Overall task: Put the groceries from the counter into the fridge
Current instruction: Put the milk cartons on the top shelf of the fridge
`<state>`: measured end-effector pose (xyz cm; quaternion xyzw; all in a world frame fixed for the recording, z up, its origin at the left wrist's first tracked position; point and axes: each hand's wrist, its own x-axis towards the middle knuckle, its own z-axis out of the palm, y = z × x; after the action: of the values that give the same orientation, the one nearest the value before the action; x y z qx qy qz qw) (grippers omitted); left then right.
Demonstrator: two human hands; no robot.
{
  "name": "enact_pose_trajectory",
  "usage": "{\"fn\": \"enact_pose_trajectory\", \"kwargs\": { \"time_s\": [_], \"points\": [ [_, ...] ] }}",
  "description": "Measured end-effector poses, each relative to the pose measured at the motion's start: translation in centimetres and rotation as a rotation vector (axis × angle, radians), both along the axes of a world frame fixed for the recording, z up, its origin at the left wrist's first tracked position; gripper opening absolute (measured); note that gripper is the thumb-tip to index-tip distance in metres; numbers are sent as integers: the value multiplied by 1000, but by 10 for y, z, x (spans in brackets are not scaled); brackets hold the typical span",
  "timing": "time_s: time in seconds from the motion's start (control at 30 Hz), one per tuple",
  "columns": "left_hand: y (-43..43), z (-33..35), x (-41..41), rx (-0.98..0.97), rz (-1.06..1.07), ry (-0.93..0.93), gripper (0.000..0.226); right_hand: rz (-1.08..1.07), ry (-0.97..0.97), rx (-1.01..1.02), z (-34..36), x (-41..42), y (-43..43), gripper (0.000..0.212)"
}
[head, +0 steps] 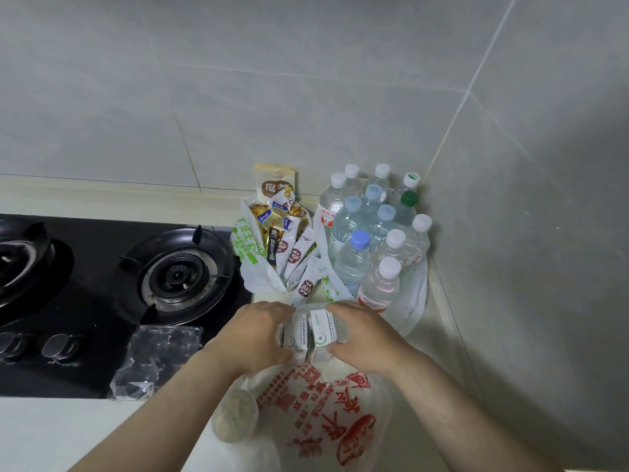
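Just below the middle of the frame, a cluster of small white cardboard drink cartons with green print (307,332) sits at the mouth of a white plastic bag printed in red (326,413), which lies on the pale counter (68,434). The cartons stand side by side, their long faces running up and down the frame. The left hand (257,335) closes on them from the left and the right hand (362,333) from the right, so the cluster lies squarely between the two palms and neither hand is nearer. Both hands' fingers curl over the far edge while the thumbs hook the near edge, gripping the cartons. Lifting them likely depends on even squeeze from both sides. Clear plastic water bottles (374,233) crowd the corner just beyond. The fridge is not in view.
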<state>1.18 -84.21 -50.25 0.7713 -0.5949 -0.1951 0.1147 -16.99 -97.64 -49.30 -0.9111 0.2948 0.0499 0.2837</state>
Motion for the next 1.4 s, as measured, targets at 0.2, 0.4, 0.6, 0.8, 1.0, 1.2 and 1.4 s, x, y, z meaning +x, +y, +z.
{"fn": "enact_pose_trajectory", "kwargs": {
  "time_s": [0.2,0.4,0.6,0.8,1.0,1.2,1.4],
  "points": [
    [-7,-11,5,38,-28,-38,75,34,19,8,-2,8,-2,66],
    [-10,-21,6,51,-41,-73,64,69,37,30,-9,14,-4,78],
    [-17,-27,9,82,-59,-118,68,114,59,0,-21,20,-10,79],
    [-22,-32,5,133,-83,-231,73,150,99,-13,-28,23,-13,80],
    [-28,-29,0,136,-76,-267,62,155,114,-5,-30,25,-17,74],
    [-26,-23,-4,105,-65,-265,60,152,67,-9,-31,19,-15,76],
    [-22,-13,-10,14,-22,-229,55,140,4,12,-18,11,-15,69]
  ]
}}
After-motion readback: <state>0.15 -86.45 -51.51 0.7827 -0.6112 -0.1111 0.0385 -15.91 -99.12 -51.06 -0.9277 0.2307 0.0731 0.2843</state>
